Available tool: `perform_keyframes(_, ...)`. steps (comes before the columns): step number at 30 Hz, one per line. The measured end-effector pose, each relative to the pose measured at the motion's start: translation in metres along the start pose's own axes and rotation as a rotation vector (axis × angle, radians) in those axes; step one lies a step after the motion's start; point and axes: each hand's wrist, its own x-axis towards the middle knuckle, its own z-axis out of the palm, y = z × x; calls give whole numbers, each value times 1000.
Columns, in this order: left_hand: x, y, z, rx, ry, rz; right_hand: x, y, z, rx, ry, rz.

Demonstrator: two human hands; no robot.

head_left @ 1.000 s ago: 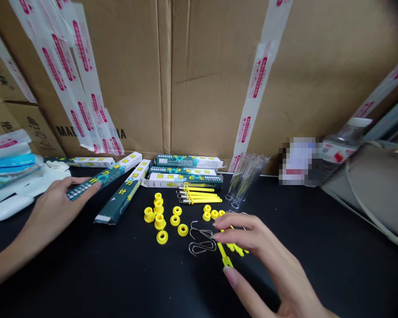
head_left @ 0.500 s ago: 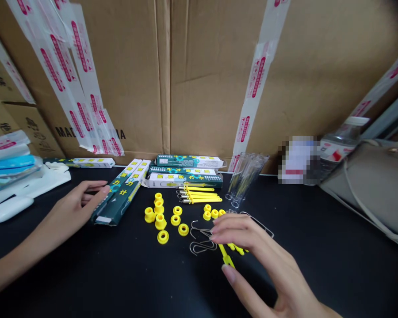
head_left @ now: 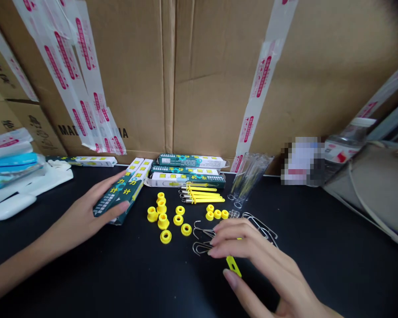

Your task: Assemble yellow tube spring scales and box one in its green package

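Note:
My left hand [head_left: 86,210] spans two cardboard spring scale boxes [head_left: 128,191] lying side by side, its thumb on the right side and its fingers along the left. My right hand [head_left: 268,260] is open over the table, thumb apart from the fingers. Between thumb and fingers shows the slotted end of a flat yellow plastic strip [head_left: 234,266]; the rest is hidden beneath the hand. Wire S-hooks [head_left: 201,248] lie by the right fingertips. Longer bent wires [head_left: 260,227] lie behind that hand. Small yellow caps [head_left: 217,214] sit just beyond it.
Yellow flanged sleeves [head_left: 162,221] and rings [head_left: 186,229] lie mid-table. Behind them are yellow rods with springs [head_left: 204,195], stacked boxes [head_left: 189,180] and clear tubes [head_left: 248,181]. A bottle [head_left: 343,148] and grey bag [head_left: 374,185] stand right; white packaging [head_left: 49,181] lies left. Cardboard cartons [head_left: 212,88] wall the back.
My left hand has slid along the two boxes, its thumb moving from their top to the near right side. My right hand has shifted slightly, and the yellow strip's end lies a little farther right.

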Motion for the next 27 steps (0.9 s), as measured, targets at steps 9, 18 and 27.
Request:
perform_keyframes(9, -1, -18, -6, 158, -145, 313, 5, -2, -2, 36, -4, -33)
perform_keyframes(18, 13, -37, -18, 193, -172, 450, 5, -1, -1, 35, -47, -57)
perform_keyframes(27, 7, -23, -16, 191, -175, 361, 8, -3, -2, 36, -45, -62)
